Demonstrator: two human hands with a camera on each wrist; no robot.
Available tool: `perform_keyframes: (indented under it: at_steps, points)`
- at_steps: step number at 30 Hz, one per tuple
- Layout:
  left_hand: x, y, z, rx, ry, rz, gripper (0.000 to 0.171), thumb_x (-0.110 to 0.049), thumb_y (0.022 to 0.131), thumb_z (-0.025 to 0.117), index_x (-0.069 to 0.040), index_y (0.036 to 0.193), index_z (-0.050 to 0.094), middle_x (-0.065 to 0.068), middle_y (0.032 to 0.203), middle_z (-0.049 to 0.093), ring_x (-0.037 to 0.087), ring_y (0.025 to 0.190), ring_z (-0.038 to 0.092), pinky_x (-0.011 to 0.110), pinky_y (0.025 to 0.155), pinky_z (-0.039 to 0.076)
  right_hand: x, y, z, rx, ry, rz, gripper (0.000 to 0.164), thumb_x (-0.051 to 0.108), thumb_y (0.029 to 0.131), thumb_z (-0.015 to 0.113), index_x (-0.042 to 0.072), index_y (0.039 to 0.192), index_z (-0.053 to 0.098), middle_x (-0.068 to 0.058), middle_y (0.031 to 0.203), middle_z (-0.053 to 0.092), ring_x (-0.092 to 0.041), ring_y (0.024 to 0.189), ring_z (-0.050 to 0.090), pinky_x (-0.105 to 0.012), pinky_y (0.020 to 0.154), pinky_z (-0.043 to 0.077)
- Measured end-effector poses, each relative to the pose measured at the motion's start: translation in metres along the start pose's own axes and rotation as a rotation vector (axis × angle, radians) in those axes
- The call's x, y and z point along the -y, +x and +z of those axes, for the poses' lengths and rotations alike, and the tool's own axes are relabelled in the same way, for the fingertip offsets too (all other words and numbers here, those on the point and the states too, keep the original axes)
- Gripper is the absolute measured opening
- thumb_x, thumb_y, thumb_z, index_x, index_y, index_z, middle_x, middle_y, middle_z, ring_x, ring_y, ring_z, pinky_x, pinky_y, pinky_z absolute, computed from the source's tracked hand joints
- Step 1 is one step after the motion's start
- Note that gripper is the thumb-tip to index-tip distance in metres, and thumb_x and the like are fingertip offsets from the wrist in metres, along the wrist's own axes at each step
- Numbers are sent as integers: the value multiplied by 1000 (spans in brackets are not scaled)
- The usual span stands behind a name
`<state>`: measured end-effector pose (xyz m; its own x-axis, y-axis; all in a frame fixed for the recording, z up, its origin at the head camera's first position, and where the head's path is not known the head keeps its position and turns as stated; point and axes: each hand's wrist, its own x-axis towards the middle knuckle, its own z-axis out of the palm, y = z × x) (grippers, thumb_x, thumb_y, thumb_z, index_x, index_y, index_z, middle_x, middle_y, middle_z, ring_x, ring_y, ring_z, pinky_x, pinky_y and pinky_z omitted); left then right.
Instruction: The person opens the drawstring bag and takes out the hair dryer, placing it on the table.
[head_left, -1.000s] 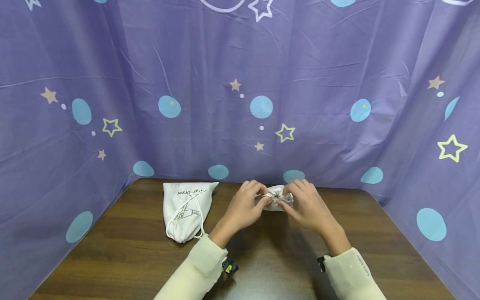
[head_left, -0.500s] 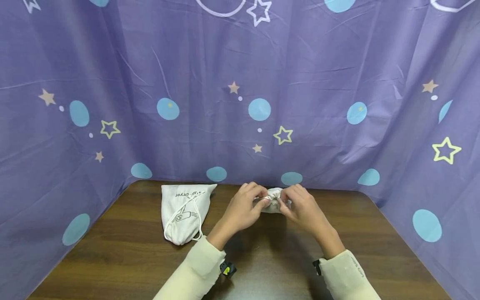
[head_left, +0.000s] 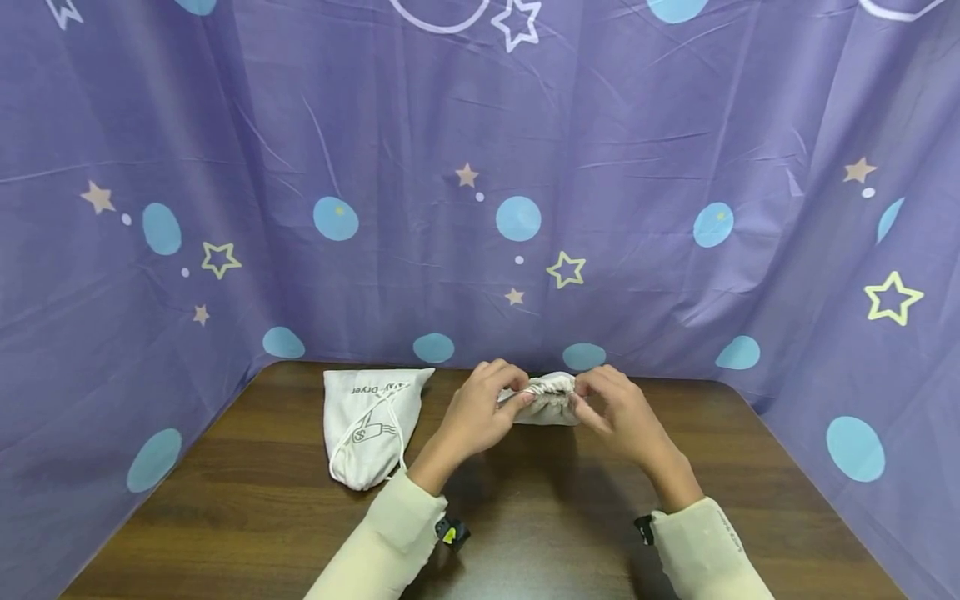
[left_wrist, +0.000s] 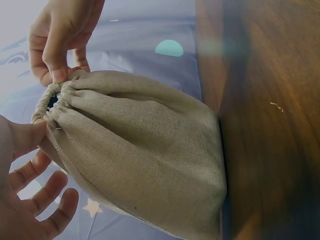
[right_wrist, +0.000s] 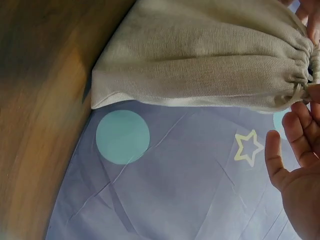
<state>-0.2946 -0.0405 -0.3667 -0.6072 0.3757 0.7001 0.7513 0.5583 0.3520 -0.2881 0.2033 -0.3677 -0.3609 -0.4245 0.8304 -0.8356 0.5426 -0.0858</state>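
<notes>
A beige cloth drawstring bag (head_left: 547,408) stands upright at the back of the table, its gathered mouth partly open with a dark gap inside. My left hand (head_left: 480,411) pinches the left side of the puckered rim between thumb and finger. On the opposite side my right hand (head_left: 618,417) pinches the rim too. The left wrist view shows the bag's ruffled neck (left_wrist: 62,100) stretched between both hands, the left hand's other fingers (left_wrist: 52,192) spread loosely. In the right wrist view, folds run down the bag (right_wrist: 210,60) from the neck.
Another white drawstring bag (head_left: 375,429) lies flat to the left, with a hair-dryer print, lettering and a loose cord. A purple curtain (head_left: 450,275) with stars and dots hangs right behind the brown wooden table (head_left: 247,500).
The bag's mouth, bunched nearly closed a second ago, is now wider. My hands came a little closer, then moved apart, each keeping its pinch on the rim.
</notes>
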Motion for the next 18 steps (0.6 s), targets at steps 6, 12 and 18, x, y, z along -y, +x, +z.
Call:
perform_keyframes:
  at_steps: [6,12,18]
  points:
    - [-2,1,0,11,-23,-11,10,-20,94,74,-18,95,64,-6,93,61,16,90,56,33,74,49,0,0,-4,15,-32,18,13,6,85,72,12,87,60,0,80,58,-12,78,51,-31,69,43]
    - [-5,1,2,22,-22,-46,15,-22,91,76,-18,99,63,-7,94,59,16,91,56,32,75,49,5,1,4,7,-63,34,24,9,81,82,7,93,62,-3,85,60,-18,79,53,-34,68,44]
    - [-10,0,7,-26,84,2,26,-26,84,82,-18,99,62,-7,92,59,13,84,51,29,69,47,14,3,12,19,-82,36,23,10,81,82,7,93,62,-4,85,61,-17,80,52,-33,66,44]
